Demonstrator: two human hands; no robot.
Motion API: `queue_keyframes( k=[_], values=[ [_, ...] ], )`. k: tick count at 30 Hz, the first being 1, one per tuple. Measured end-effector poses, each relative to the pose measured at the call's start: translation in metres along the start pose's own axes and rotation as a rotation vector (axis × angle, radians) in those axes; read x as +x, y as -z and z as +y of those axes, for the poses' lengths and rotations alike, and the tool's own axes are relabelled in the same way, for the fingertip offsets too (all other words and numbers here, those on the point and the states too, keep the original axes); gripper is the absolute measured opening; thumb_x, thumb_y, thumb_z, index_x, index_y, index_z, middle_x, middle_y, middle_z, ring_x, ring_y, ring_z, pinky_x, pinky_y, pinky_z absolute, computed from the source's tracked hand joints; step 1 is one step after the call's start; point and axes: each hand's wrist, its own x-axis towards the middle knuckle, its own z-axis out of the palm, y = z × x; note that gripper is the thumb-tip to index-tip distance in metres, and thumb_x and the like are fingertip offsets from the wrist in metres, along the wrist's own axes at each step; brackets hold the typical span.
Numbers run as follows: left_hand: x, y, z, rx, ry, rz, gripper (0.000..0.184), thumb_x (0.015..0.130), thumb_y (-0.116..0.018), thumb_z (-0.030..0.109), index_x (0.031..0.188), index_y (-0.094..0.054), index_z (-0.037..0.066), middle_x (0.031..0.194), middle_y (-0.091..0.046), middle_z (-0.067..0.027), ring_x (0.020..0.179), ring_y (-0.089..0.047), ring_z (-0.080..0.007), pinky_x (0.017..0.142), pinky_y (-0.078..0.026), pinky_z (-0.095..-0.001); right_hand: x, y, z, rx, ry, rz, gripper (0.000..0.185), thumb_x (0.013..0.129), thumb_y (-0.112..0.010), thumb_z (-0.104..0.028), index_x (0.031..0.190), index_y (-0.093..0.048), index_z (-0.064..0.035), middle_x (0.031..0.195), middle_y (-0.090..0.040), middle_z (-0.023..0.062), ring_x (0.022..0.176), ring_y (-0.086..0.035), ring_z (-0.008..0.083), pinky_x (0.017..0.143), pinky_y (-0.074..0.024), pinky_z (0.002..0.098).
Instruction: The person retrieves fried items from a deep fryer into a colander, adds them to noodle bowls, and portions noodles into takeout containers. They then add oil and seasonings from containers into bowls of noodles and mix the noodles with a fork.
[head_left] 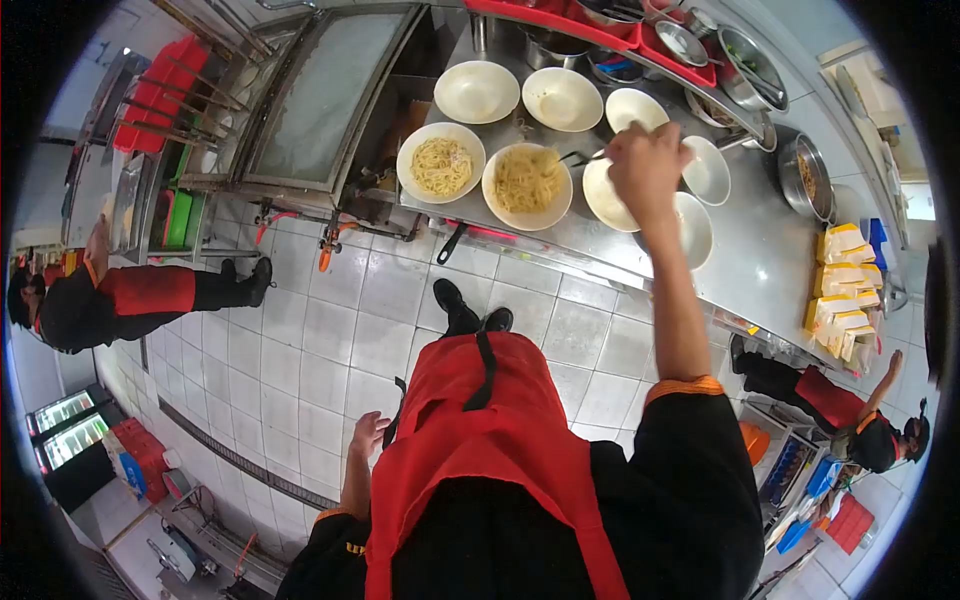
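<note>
Over the bowls on the steel counter, my right hand [645, 165] is closed round a slim utensil [578, 158]. Its tip reaches toward the noodles [525, 182] in a white bowl [560, 212]; the exact kind of utensil is not clear. To the left, another white bowl [405, 178] holds noodles [442, 166]. A third bowl [608, 198] sits partly under my right hand, and several more white bowls stand behind and beside it. My left hand [370, 432] hangs at my side above the floor, fingers loosely apart, holding nothing.
Red trays [690, 62] and metal bowls line the counter's back. Yellow-and-white cartons [842, 290] stand at the right end. A black handle [452, 243] juts past the front edge. One person [140, 290] stands left, another [840, 405] right.
</note>
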Motion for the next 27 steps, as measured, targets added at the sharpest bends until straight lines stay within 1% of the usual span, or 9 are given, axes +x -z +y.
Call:
queue_keyframes(
  k=[2, 5, 7, 11, 15, 17, 19, 21, 27],
  values=[
    [-0.001, -0.005, 0.01, -0.045, 0.094, 0.033, 0.046, 0.09, -0.045, 0.036, 0.128, -0.04, 0.01, 0.118, -0.056, -0.0136, 0.106, -0.053, -0.0283, 0.093, -0.038, -0.0427, -0.01, -0.057, -0.01, -0.083, 0.001, 0.023, 0.008, 0.068, -0.065, -0.018, 0.074, -0.07, -0.0153, 0.081, -0.064, 0.0066, 0.098, -0.051, 0.0304, 0.078, -0.0363, 0.0522],
    [-0.004, -0.008, 0.028, -0.067, 0.072, 0.054, 0.046, 0.09, -0.045, 0.035, 0.128, -0.04, 0.009, 0.117, -0.057, -0.0141, 0.106, -0.053, -0.0273, 0.094, -0.037, -0.042, -0.022, -0.098, 0.015, 0.731, -0.217, -0.361, 0.01, 0.072, -0.068, -0.017, 0.078, -0.07, -0.0098, 0.085, -0.067, 0.0105, 0.085, -0.063, 0.0242, 0.078, -0.0448, 0.0397],
    [-0.023, -0.011, 0.031, -0.12, 0.033, 0.13, 0.047, 0.09, -0.045, 0.035, 0.129, -0.04, 0.01, 0.118, -0.057, -0.0133, 0.105, -0.054, -0.0263, 0.093, -0.038, -0.0419, -0.026, -0.127, 0.051, 1.118, -0.206, -0.263, 0.016, 0.071, -0.071, -0.019, 0.081, -0.071, -0.0068, 0.081, -0.068, 0.0104, 0.074, -0.065, 0.0186, 0.071, -0.0468, 0.0322],
    [-0.024, 0.001, -0.005, -0.08, 0.042, 0.033, 0.05, 0.089, -0.045, 0.036, 0.131, -0.038, 0.008, 0.12, -0.056, -0.0138, 0.106, -0.053, -0.027, 0.092, -0.038, -0.0418, -0.03, -0.024, 0.02, 0.119, -0.149, 0.079, 0.008, 0.07, -0.069, -0.017, 0.075, -0.071, -0.0106, 0.081, -0.065, 0.004, 0.087, -0.056, 0.0264, 0.077, -0.0404, 0.0468],
    [-0.016, -0.002, 0.008, 0.003, 0.097, 0.006, 0.051, 0.09, -0.043, 0.035, 0.132, -0.036, 0.008, 0.122, -0.054, -0.0125, 0.109, -0.05, -0.0295, 0.09, -0.039, -0.04, -0.041, -0.087, -0.01, 0.193, -0.038, -0.064, 0.011, 0.069, -0.071, -0.023, 0.078, -0.072, -0.0161, 0.077, -0.065, 0.0015, 0.085, -0.057, 0.0236, 0.077, -0.042, 0.0434],
    [-0.026, -0.008, 0.028, -0.084, 0.143, 0.099, 0.05, 0.091, -0.043, 0.034, 0.133, -0.035, 0.009, 0.121, -0.055, -0.0136, 0.106, -0.053, -0.0271, 0.094, -0.039, -0.0413, -0.04, -0.127, 0.019, 0.934, -0.24, -0.216, 0.011, 0.072, -0.071, -0.022, 0.082, -0.072, -0.0159, 0.08, -0.067, 0.002, 0.077, -0.061, 0.0183, 0.07, -0.0459, 0.0324],
    [-0.033, -0.004, 0.032, -0.139, 0.009, 0.114, 0.048, 0.091, -0.043, 0.034, 0.132, -0.038, 0.009, 0.119, -0.056, -0.0128, 0.103, -0.054, -0.0251, 0.093, -0.039, -0.0409, -0.037, -0.132, 0.042, 1.106, -0.324, -0.201, 0.009, 0.07, -0.072, -0.01, 0.079, -0.072, -0.0087, 0.09, -0.068, 0.0057, 0.075, -0.063, 0.0144, 0.072, -0.0478, 0.0261],
    [-0.023, 0.003, 0.024, -0.184, 0.01, 0.102, 0.046, 0.091, -0.044, 0.034, 0.13, -0.04, 0.009, 0.118, -0.057, -0.0115, 0.102, -0.055, -0.0247, 0.092, -0.039, -0.0397, -0.034, -0.046, 0.02, 0.344, -0.318, -0.083, 0.008, 0.072, -0.07, -0.019, 0.076, -0.071, -0.0115, 0.085, -0.066, 0.0027, 0.094, -0.054, 0.0256, 0.08, -0.0392, 0.0471],
    [-0.024, -0.003, 0.058, -0.09, -0.019, 0.022, 0.048, 0.092, -0.04, 0.035, 0.13, -0.039, 0.007, 0.119, -0.056, -0.0132, 0.104, -0.054, -0.0253, 0.092, -0.04, -0.0374, -0.035, -0.093, -0.004, 0.076, -0.098, 0.004, 0.009, 0.066, -0.069, -0.016, 0.074, -0.071, -0.015, 0.083, -0.066, 0.0024, 0.096, -0.055, 0.028, 0.081, -0.0377, 0.0506]
  ],
)
